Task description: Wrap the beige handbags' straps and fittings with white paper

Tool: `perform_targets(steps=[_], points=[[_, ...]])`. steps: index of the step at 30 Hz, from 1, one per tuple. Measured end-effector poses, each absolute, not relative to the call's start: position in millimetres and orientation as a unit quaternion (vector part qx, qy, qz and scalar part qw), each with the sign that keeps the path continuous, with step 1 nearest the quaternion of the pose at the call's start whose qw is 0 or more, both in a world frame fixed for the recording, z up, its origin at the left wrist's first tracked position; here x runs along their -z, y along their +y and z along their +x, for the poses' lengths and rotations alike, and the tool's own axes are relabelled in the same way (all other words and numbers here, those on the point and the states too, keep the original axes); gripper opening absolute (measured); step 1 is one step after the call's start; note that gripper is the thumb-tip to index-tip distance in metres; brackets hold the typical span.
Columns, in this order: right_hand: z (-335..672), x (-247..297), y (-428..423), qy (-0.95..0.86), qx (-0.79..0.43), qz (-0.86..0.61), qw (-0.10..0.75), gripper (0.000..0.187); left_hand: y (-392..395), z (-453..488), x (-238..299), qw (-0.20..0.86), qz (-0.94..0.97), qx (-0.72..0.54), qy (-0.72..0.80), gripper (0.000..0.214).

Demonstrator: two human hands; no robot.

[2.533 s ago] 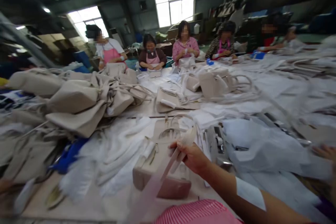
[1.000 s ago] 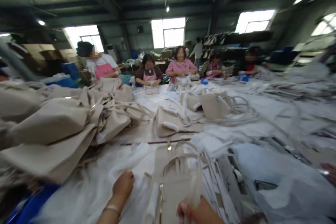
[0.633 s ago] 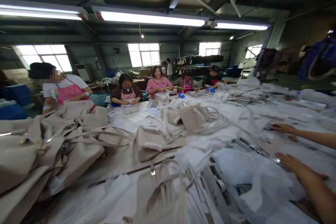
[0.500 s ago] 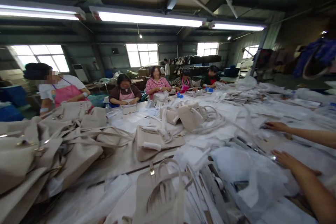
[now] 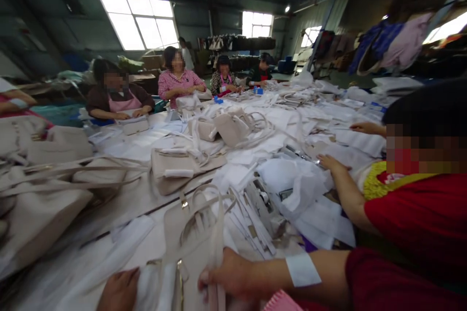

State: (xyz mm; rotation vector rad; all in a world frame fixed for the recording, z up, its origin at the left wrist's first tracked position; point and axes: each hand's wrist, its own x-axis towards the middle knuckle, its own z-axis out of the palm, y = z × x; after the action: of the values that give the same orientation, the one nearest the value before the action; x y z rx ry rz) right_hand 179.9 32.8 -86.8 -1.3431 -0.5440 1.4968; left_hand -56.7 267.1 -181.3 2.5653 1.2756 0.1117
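A beige handbag (image 5: 195, 262) with gold-coloured fittings and looped straps lies in front of me at the bottom of the head view. My right hand (image 5: 229, 272) reaches in from the right, a white patch on its forearm, and its fingers are closed round the strap and edge on the bag's right side. At the bag's left side, beside some white wrapping (image 5: 148, 279), is my left hand (image 5: 119, 291). Its fingers look bent, but their tips are hidden and the frame cuts the hand off.
Beige handbags (image 5: 40, 209) are heaped at the left. Another handbag (image 5: 173, 170) lies ahead, past a dark seam. A grey metal piece (image 5: 264, 201) and white sheets (image 5: 306, 180) spread on the right, where a co-worker's hand (image 5: 333, 163) rests. Several people sit across the table.
The view has swung right and down. Both my hands now show at the near handbag; before, barely anything of them showed. The co-worker in red at the right has come into view.
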Motion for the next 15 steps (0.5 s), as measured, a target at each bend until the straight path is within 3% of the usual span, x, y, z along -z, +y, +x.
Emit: perform_targets(steps=[4,10,15], points=[[177,80,22,-0.185,-0.624,-0.563,0.51,0.022,241,-39,142,0.166,0.796,-0.167,0.557,0.018],[181,90,21,-0.18,-0.644,-0.567,0.481,0.029,244,-68,142,0.151,0.724,-0.21,0.639,0.015],[185,94,25,-0.199,-0.646,-0.564,0.475,0.03,228,-88,123,0.23,0.668,-0.257,0.659,0.017]])
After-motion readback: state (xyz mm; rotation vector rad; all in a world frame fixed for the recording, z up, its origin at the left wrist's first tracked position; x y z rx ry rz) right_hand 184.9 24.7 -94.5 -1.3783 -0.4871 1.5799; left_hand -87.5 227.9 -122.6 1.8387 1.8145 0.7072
